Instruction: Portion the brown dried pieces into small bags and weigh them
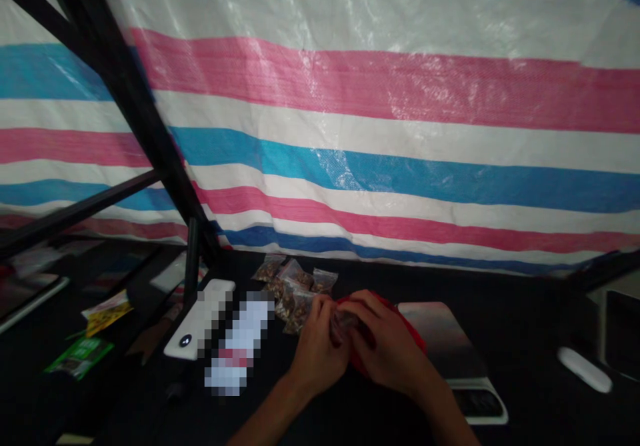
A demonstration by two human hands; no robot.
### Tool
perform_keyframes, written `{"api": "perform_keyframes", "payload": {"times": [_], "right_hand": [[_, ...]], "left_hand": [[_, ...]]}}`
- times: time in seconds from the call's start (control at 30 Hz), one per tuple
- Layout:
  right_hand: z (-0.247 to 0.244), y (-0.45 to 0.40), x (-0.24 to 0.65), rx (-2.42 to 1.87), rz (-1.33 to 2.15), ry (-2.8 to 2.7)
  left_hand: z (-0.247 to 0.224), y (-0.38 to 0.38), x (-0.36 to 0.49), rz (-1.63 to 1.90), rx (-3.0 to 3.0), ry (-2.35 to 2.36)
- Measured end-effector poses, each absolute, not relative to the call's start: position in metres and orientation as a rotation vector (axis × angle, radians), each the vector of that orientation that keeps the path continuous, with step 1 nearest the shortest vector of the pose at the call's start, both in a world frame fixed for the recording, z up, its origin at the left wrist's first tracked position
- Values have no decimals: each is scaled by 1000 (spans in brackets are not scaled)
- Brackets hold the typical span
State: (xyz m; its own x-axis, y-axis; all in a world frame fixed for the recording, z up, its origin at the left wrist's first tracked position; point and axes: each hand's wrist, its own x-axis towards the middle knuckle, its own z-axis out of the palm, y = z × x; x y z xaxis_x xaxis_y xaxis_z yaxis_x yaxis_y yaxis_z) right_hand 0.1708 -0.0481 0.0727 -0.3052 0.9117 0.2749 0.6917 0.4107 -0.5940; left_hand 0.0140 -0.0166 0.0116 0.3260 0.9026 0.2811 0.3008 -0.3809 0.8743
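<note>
My left hand (317,346) and right hand (385,343) are together, the grip clamped on a small clear plastic bag (345,323), with red fabric (414,333) bunched against my right hand. Just beyond, several filled bags of brown pieces (295,293) lie heaped on the black bench (525,313); a steel-topped scale (440,333) sits right.

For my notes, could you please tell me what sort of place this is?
Probably a makeshift packing area: small plastic bags of dried material, a flat weighing scale, and a striped tarpaulin hung behind the black bench.
</note>
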Motion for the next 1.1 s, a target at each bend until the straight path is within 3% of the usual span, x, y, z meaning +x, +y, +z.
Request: {"api": "perform_keyframes", "payload": {"times": [0.3,0.7,0.83,0.97,1.1], "right_hand": [[53,-46,165,-1248,191,-2180],[56,-38,196,-1338,320,-1932],[63,-39,217,-1482,481,-2071],[56,-42,222,-1588,350,-2231],[50,-45,218,-1634,280,-2246]], "left_hand": [[-17,-11,19,1241,1842,1071],[-8,-8,15,1444,2155,1317],[0,-12,13,1460,2212,1328],[9,-38,15,1593,2344,1312],[4,-70,26,1278,2413,1163]]}}
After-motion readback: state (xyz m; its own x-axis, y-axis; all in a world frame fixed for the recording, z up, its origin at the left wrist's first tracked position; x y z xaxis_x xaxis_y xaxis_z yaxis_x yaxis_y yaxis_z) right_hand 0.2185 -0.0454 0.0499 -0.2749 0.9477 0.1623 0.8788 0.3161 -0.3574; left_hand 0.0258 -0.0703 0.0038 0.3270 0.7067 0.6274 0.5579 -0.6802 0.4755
